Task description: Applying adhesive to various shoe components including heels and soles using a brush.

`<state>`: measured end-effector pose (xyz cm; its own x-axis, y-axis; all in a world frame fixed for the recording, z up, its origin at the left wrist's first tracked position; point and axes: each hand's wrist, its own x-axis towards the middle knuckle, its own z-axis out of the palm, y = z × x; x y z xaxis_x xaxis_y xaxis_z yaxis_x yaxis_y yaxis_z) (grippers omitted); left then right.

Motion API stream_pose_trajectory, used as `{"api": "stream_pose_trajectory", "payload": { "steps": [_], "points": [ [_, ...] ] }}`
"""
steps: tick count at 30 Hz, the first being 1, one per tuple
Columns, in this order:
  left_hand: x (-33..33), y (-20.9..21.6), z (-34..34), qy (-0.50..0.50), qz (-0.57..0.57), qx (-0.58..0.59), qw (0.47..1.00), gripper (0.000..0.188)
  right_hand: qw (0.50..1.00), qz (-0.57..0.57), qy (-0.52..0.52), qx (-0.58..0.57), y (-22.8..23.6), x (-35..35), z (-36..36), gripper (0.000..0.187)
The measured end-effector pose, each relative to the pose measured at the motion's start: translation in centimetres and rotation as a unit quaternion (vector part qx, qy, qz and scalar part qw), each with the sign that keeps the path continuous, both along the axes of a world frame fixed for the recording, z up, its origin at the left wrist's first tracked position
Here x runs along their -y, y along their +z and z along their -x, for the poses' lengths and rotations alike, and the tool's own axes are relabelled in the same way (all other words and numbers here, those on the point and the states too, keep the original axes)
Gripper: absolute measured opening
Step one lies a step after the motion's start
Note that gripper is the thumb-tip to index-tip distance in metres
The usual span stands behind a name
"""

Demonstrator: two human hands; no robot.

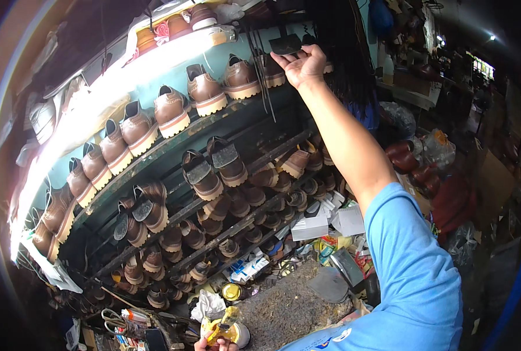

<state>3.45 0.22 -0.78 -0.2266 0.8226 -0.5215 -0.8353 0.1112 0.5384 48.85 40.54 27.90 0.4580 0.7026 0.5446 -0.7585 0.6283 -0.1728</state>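
My right hand (303, 66) is raised at the end of a stretched arm, level with the top shoe rack. Its fingers are closed under a dark flat piece (285, 44), which looks like those lying on several shoes below. Dark cords hang beside it, in front of a brown shoe (272, 71). At the lower edge, my left hand (215, 345) is partly cut off, its fingers closed on a yellow-smeared brush (230, 317). Next to it is a pale round jar (242, 336) with yellow matter on it.
Brown shoes (171, 111) with pale soles line the top rack, with more on lower bars (219, 234). Below are a white box (309, 228), a yellow-topped can (232, 292), crumpled paper (208, 305) and a rough brown work surface (287, 310). Plastic bags (439, 147) stand at right.
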Motion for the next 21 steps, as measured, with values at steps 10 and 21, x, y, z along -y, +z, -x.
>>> {"api": "stream_pose_trajectory", "payload": {
  "steps": [10, 21],
  "points": [
    [-0.5, 1.1, 0.4, 0.007, -0.006, 0.005, 1.000, 0.023, 0.994, 0.087, 0.012, -0.067, 0.9, -6.9, 1.5, 0.040],
    [-0.6, 0.2, 1.2, -0.003, -0.033, 0.010, 0.999, 0.025, 0.975, 0.210, -0.037, -0.059, 2.7, -6.6, 2.1, 0.026]
  ]
}}
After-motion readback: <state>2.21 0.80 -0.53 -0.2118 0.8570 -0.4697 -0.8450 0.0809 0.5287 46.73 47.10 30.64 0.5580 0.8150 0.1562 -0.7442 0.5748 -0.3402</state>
